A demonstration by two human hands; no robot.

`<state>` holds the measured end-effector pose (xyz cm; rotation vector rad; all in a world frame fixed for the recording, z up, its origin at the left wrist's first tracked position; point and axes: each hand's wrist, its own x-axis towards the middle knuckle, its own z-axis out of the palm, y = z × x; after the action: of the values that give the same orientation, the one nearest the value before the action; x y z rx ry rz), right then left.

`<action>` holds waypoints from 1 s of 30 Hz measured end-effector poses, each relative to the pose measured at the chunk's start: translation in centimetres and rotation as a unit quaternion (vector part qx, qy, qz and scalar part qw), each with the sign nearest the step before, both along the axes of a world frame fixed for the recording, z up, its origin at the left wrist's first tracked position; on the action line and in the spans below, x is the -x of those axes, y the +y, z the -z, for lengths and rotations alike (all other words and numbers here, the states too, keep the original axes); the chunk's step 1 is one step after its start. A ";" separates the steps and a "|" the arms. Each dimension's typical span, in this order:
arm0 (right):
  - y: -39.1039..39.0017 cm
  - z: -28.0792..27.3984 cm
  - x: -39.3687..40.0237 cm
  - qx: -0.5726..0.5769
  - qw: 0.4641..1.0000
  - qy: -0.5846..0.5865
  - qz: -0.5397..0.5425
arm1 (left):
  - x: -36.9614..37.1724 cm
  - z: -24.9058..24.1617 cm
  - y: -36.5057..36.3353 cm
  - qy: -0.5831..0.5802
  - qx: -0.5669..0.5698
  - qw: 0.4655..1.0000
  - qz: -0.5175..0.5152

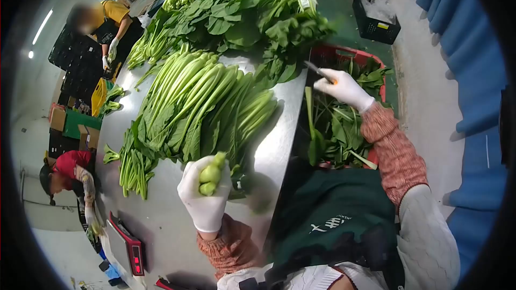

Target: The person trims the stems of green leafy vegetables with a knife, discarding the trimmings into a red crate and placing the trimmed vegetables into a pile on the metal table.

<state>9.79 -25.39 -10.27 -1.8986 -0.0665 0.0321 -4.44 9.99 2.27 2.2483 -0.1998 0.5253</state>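
Observation:
My left hand (200,204), in a white glove, is closed around a few leafy green stalks (210,174) with their pale cut ends facing up. Their leaves hang blurred beyond the fingers, over the table edge side. White-gloved too, my right hand (343,90) grips a small knife (313,67) with an orange spot on its handle. The blade points left toward the table. Below this hand is a red crate (382,83) holding loose leaves and trimmings (341,129). In front of my left hand lies a large pile of leafy greens (188,96) with stems pointing away.
More greens (236,11) cover the far end of the metal table (166,209). A red scale (129,247) stands near the left edge. Two people (115,19) (72,174) work across the table. A black crate (376,21) sits on the floor by the wall, beside blue curtains (473,75).

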 end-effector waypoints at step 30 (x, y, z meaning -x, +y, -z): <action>-14.8 18.7 -4.4 0.200 0.856 -0.008 0.476 | -11.3 4.8 -11.4 0.283 0.449 0.805 0.263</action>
<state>14.17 -40.19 -28.97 -2.1482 0.9384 -0.6932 6.88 -1.37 -2.49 1.2314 -0.1952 -0.3310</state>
